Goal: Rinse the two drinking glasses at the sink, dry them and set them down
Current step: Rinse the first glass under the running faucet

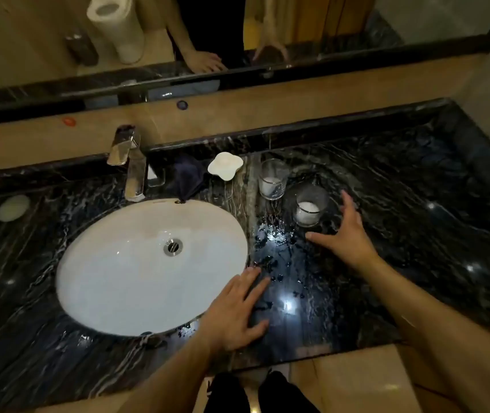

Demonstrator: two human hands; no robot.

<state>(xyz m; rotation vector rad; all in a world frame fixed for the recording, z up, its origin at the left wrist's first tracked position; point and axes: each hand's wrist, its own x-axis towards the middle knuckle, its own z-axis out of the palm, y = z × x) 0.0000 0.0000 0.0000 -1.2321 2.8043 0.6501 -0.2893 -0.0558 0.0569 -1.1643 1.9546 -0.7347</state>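
Countertop (401, 189) of dark veined marble fills the view, its white sink (112, 278) sunk in at left beneath the faucet (130, 168), with a dark cloth (187, 177) just behind the rim, handy for drying. Both glasses stand upright right of the basin, near each other, far glass (272, 180) behind near glass (307, 208). Left hand (238, 311) rests flat and released by the sink edge, likely bracing, while right hand (346, 234) hangs spread beside the near glass, gripping nothing.
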